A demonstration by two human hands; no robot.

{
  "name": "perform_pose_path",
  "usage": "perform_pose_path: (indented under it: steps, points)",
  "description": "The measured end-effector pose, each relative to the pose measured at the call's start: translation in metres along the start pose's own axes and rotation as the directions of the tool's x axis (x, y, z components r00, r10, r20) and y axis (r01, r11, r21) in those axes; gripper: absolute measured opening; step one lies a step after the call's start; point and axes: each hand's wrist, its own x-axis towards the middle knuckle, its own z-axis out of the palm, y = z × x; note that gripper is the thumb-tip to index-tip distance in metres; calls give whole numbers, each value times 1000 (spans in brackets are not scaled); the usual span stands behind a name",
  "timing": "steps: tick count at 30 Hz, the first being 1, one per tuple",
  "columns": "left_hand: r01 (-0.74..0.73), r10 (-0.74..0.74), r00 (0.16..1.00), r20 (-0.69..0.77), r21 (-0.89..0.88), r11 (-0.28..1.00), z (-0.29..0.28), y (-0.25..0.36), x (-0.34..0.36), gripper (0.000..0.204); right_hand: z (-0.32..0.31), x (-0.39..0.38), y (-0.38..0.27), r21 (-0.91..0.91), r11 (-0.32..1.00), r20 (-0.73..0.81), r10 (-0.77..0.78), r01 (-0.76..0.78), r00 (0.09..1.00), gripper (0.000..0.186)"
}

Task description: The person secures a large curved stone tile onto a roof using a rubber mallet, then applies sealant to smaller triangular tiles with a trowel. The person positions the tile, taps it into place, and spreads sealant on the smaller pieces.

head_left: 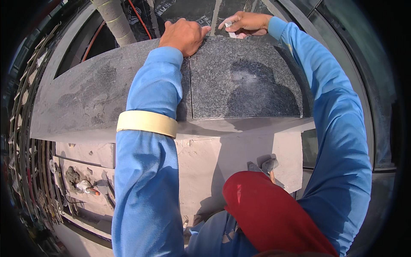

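Observation:
Dark speckled granite slabs (214,64) form a ledge across the view, with a straight seam between two pieces. My left hand (182,36) lies near that seam, fingers curled over the far edge of the stone. My right hand (248,25), beyond the slab's far right edge, holds a small white object (230,28) between thumb and fingers; I cannot make out what it is. A cream roll of tape (147,123) encircles my left sleeve.
A wrapped pole (113,21) and an orange hose (139,19) stand beyond the slabs. A hammer-like tool (269,167) rests on the pale lower step. Tools and mortar (79,180) lie lower left, beside metal bars (25,137). Glass panels (364,107) flank the right side.

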Motion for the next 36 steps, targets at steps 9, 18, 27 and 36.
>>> perform_pose_path:
  steps: [9, 18, 27, 36]
  points:
    - [11, -11, 1000, -2, -17, 1000, 0, -1, -1, 57, 6, -15, 25, -293, 953, -16, -81, 73, 997, 57]
    - [58, -58, 997, 55, 5, 998, 1, 0, 3, 58, 16, -17, 30, -391, 897, -280, 99, -208, 955, 79]
    - [81, -82, 996, -18, -48, 996, 6, 1, 1, 56, 1, -2, 46, -543, 832, -224, -7, -119, 975, 79]
    - [62, -62, 998, -3, -21, 998, 6, 1, 2, 53, 14, -7, 47, -592, 804, -323, -180, -50, 929, 83]
